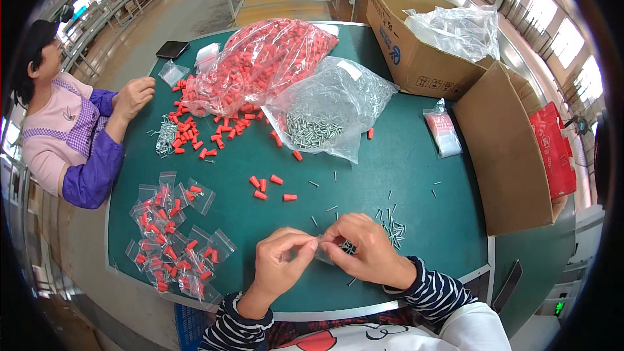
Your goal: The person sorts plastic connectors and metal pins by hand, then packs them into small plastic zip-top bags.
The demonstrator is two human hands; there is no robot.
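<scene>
My left hand (278, 264) and my right hand (366, 247) meet near the table's front edge, both closed in a pinch. Between their fingertips is a small clear zip bag (323, 257), mostly covered by the fingers; its contents cannot be made out. Loose silver screws (394, 231) lie beside and partly under my right hand. Several red tapered plastic caps (261, 184) rest beyond my left hand. To the left spreads a heap of small zip bags (170, 252) with red caps inside, and screws show in some.
A big bag of red caps (273, 58) and a bag of screws (316, 129) lie at the back. Cardboard boxes (504, 149) stand right, near a pack of empty zip bags (443, 131). A co-worker (78, 117) sits left, beside spilled caps, screws and a phone (173, 49).
</scene>
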